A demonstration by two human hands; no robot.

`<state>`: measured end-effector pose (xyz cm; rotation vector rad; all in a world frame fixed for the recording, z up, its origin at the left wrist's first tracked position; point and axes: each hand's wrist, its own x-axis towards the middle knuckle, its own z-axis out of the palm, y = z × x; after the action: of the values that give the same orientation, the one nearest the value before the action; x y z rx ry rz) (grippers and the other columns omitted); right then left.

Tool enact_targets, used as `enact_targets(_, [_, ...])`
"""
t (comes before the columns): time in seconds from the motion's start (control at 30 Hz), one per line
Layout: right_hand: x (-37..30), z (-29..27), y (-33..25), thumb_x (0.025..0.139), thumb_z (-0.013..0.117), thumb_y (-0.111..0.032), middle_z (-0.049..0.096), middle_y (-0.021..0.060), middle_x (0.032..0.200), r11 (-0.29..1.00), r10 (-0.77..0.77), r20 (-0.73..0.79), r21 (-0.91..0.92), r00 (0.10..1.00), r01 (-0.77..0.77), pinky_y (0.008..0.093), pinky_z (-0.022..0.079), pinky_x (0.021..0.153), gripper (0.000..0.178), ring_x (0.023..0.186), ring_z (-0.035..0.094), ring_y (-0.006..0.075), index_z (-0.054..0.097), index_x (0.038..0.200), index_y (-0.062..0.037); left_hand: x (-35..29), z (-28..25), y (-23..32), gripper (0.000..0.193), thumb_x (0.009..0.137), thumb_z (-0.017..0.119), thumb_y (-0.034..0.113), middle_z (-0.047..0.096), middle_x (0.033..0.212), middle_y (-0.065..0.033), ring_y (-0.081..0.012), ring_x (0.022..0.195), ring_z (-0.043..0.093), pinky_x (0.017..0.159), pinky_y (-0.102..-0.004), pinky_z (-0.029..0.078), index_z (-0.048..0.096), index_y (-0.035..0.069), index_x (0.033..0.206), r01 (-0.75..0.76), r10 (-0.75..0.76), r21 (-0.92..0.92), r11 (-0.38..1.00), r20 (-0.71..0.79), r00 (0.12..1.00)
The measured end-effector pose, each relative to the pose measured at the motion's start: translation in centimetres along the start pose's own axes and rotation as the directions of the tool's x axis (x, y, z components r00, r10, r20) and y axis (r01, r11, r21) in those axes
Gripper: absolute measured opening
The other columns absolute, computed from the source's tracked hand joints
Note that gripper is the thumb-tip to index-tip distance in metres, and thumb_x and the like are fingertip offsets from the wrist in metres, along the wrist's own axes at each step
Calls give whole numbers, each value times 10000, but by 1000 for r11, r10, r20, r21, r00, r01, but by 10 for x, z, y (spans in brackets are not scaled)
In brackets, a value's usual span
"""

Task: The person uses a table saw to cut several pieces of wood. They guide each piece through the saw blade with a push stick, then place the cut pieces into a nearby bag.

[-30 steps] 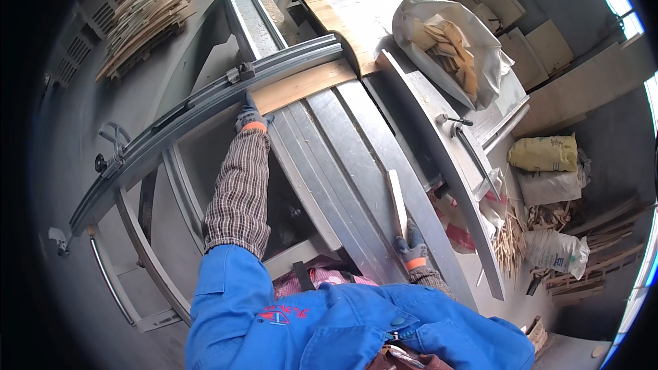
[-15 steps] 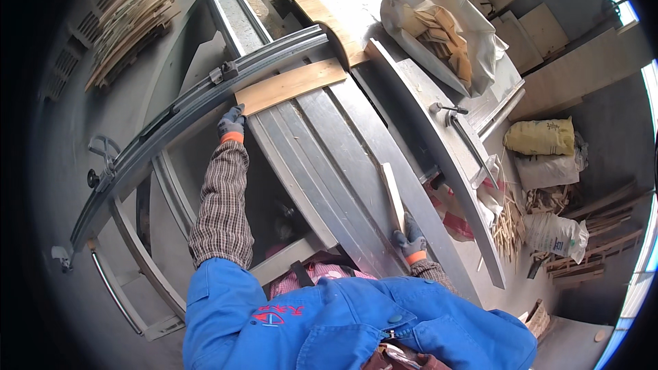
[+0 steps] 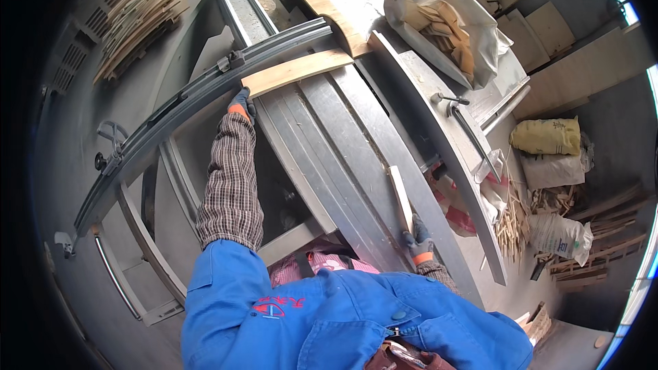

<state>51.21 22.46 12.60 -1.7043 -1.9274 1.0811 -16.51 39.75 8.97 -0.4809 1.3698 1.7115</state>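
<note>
A pale wooden board (image 3: 298, 73) lies across the far end of the grooved metal machine table (image 3: 329, 157), along the dark metal fence (image 3: 185, 99). My left hand (image 3: 241, 104), in a dark glove with an orange cuff, is closed on the board's left end. Part of its fingers is hidden by the board and my wrist. Near me on the right side of the table, my right hand (image 3: 419, 241), gloved alike, grips the lower end of a narrow wooden strip (image 3: 399, 197). The strip points away from me over the metal surface.
Beyond a long guide rail (image 3: 445, 157) on the right sits a white sack (image 3: 490, 48) of wood offcuts. A yellow sack (image 3: 546, 137) and scrap strips lie farther right. Stacked boards (image 3: 140, 24) stand at the far left. Open frame bars (image 3: 147, 243) flank my left arm.
The view has shifted slightly. My left wrist has turned and reaches a little farther forward, still at the board's end. My right hand keeps its hold on the strip.
</note>
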Motion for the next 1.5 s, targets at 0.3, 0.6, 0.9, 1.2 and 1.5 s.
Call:
enact_targets(0.3, [-37, -40, 15, 807, 749, -220, 607, 200, 1333, 950, 41, -68, -305, 997, -60, 444, 440, 1073, 623, 1233, 565, 372, 570, 1387, -81, -97, -116, -115, 191, 946, 676, 220, 529, 568, -14, -102, 404, 447, 378, -266, 364, 554, 111, 849, -262, 137, 498, 827, 273, 952])
enact_targets(0.6, [10, 30, -75, 816, 758, -352, 641, 195, 1194, 899, -272, -9, -358, 962, 251, 494, 461, 985, 507, 1145, 564, 402, 650, 1246, -105, -229, -261, -89, 683, 864, 743, 458, 499, 1401, -159, -346, 1277, 492, 1024, -477, 440, 514, 89, 1391, -120, 846, 945, -303, 325, 422])
enact_targets(0.9, [75, 163, -212, 835, 706, -332, 652, 137, 1005, 604, -443, 459, -482, 770, 635, 468, 489, 846, 227, 991, 606, 357, 673, 921, -124, -117, -511, -116, 973, 791, 790, 488, 415, 1525, -256, -392, 1389, 437, 1146, -432, 374, 341, 4, 1505, 15, 813, 980, -199, 156, 561])
enact_targets(1.2, [123, 198, -247, 911, 632, -311, 665, 163, 1004, 650, -488, 397, -429, 778, 627, 484, 491, 850, 231, 988, 610, 373, 687, 935, -87, -34, -545, -104, 986, 802, 772, 512, 403, 1536, -250, -376, 1408, 419, 1157, -415, 362, 325, -5, 1513, 182, 773, 888, -422, 248, 583])
enact_targets(1.5, [217, 254, -265, 910, 630, -308, 660, 166, 1053, 695, -477, 300, -448, 826, 563, 461, 489, 887, 223, 1028, 605, 369, 701, 957, -102, -51, -382, 2, 1043, 812, 739, 575, 370, 1557, -246, -387, 1412, 411, 1154, -422, 361, 261, -4, 1536, 128, 736, 991, -28, -67, 673])
